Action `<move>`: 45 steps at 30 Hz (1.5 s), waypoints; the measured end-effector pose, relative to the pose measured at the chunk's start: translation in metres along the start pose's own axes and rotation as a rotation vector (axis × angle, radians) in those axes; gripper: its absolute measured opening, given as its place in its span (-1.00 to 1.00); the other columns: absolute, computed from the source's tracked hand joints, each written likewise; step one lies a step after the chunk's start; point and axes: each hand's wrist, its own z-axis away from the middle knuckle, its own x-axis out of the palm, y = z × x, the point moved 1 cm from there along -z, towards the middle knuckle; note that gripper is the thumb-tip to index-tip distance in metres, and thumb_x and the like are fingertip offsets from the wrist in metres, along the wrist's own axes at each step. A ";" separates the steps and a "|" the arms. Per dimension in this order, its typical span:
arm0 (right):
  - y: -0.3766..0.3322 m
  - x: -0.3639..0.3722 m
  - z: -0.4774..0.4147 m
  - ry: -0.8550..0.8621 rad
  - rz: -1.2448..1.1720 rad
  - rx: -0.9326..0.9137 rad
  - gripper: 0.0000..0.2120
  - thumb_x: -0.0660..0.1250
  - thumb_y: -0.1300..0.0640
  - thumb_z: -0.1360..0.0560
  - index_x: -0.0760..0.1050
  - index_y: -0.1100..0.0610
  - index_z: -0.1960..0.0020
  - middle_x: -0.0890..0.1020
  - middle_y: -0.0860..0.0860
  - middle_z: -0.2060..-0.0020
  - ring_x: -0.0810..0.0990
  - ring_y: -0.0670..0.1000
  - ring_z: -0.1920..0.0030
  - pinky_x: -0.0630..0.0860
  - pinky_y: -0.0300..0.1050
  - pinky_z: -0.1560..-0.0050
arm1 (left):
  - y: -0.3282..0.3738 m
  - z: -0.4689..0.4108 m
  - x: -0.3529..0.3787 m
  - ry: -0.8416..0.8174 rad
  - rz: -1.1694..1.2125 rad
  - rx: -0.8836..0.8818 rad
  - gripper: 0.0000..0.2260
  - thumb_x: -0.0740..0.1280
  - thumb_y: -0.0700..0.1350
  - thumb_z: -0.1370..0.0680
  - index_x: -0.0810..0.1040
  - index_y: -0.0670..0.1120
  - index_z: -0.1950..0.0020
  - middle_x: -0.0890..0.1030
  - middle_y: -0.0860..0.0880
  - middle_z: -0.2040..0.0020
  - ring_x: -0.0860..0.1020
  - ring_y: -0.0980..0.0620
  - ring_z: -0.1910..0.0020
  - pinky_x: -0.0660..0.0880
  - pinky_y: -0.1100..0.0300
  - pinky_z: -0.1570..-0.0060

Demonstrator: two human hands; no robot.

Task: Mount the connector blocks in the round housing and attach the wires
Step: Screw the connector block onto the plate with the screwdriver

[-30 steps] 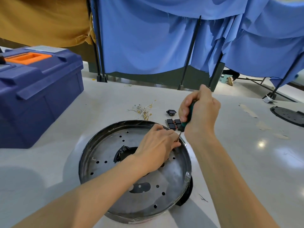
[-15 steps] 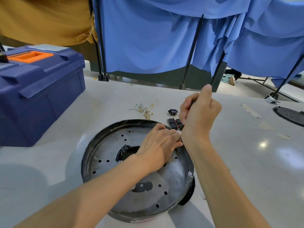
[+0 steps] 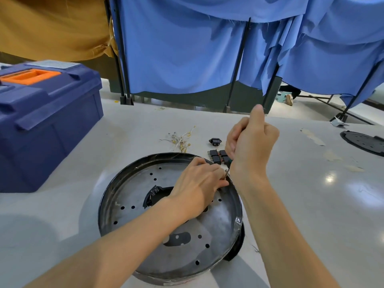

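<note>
1. My right hand [image 3: 252, 142] is closed in a fist round the screwdriver [image 3: 228, 163]. Only a bit of green handle and the thin shaft show below the fist, and the thumb stands up on top.
2. The shaft slants down to the far right part of the round housing [image 3: 128, 194], just inside its wall.
3. My left hand [image 3: 199, 183] lies inside the housing with its fingers curled in at the tip of the shaft. It covers the spot, so I cannot tell whether it pinches a screw, a block or the shaft itself, or only steadies things.
4. The housing sits on the tabletop [image 3: 311, 204] in front of me, open side up, with its perforated floor largely bare. I see a dark opening at the centre and a cut-out nearer me, but no mounted block.
5. The connector blocks [image 3: 216, 155] are grouped on the tabletop just beyond the housing rim, beside my right hand. A small black socket [image 3: 215, 141] lies just behind them.
6. The wires [image 3: 180, 139] lie in a loose tangle on the tabletop beyond the rim, attached to nothing.
7. I judge the task to be at an early stage. At most one fixing point is being worked on, and the blocks and all the wiring are yet to go in.
8. A blue toolbox [image 3: 41, 121] stands on the tabletop to the left.
</note>
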 end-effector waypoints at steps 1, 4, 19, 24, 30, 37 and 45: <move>-0.001 -0.003 -0.002 -0.015 -0.015 0.038 -0.34 0.10 0.08 -0.64 0.30 0.10 0.65 0.28 0.03 0.70 0.20 0.01 0.68 0.14 -0.29 0.57 | 0.000 -0.001 0.000 0.005 -0.012 -0.004 -0.73 0.03 -0.02 -0.68 0.48 -0.05 0.03 0.42 0.09 0.18 0.50 0.01 0.13 0.18 0.25 -0.19; -0.017 -0.014 -0.020 -0.404 -0.013 0.279 -0.43 0.16 -0.01 -0.59 0.42 0.19 0.54 0.42 0.13 0.61 0.35 0.08 0.60 0.33 -0.18 0.51 | -0.001 0.000 -0.001 0.036 0.031 -0.018 -0.80 0.10 -0.07 -0.67 0.40 -0.04 0.12 0.55 0.04 0.13 0.51 -0.01 0.14 0.24 0.20 -0.19; -0.010 -0.004 -0.024 -0.365 0.015 0.272 -0.51 0.17 0.09 -0.57 0.42 0.21 0.51 0.44 0.12 0.58 0.38 0.05 0.59 0.34 -0.21 0.53 | -0.004 -0.002 0.001 0.079 0.059 -0.032 -0.72 0.09 -0.05 -0.68 0.52 -0.11 0.08 0.57 0.02 0.16 0.52 -0.04 0.15 0.24 0.23 -0.19; -0.018 -0.010 -0.033 -0.714 0.056 0.394 -0.43 0.14 0.05 -0.60 0.31 0.21 0.56 0.33 0.10 0.67 0.27 0.06 0.67 0.19 -0.18 0.58 | -0.004 -0.003 0.006 0.078 0.021 0.005 -0.77 0.13 -0.10 -0.67 0.52 -0.08 0.09 0.60 0.04 0.14 0.55 0.00 0.11 0.20 0.29 -0.24; 0.001 0.001 -0.017 0.016 -0.035 0.084 -0.42 0.04 0.15 -0.63 0.26 0.12 0.59 0.26 0.01 0.68 0.17 -0.03 0.67 0.10 -0.32 0.60 | -0.002 -0.001 0.003 0.111 0.116 -0.020 -0.73 0.19 -0.04 -0.65 0.47 -0.13 0.20 0.57 -0.02 0.26 0.53 -0.07 0.23 0.31 0.19 -0.22; -0.016 -0.017 -0.035 -0.471 -0.044 0.301 -0.31 0.03 -0.18 -0.64 0.58 0.24 0.42 0.61 0.20 0.44 0.59 0.13 0.42 0.57 -0.14 0.33 | -0.001 -0.002 0.003 0.110 0.025 0.012 -0.79 0.14 -0.11 -0.67 0.52 -0.08 0.07 0.60 0.01 0.12 0.55 -0.04 0.12 0.26 0.20 -0.19; -0.002 0.002 -0.021 -0.164 0.012 0.102 -0.30 0.05 -0.03 -0.69 0.24 0.13 0.62 0.22 0.02 0.71 0.16 -0.01 0.70 0.09 -0.34 0.59 | -0.004 -0.001 0.003 0.118 0.107 -0.005 -0.76 0.17 -0.05 -0.66 0.44 -0.09 0.17 0.56 0.01 0.22 0.52 -0.02 0.21 0.22 0.27 -0.20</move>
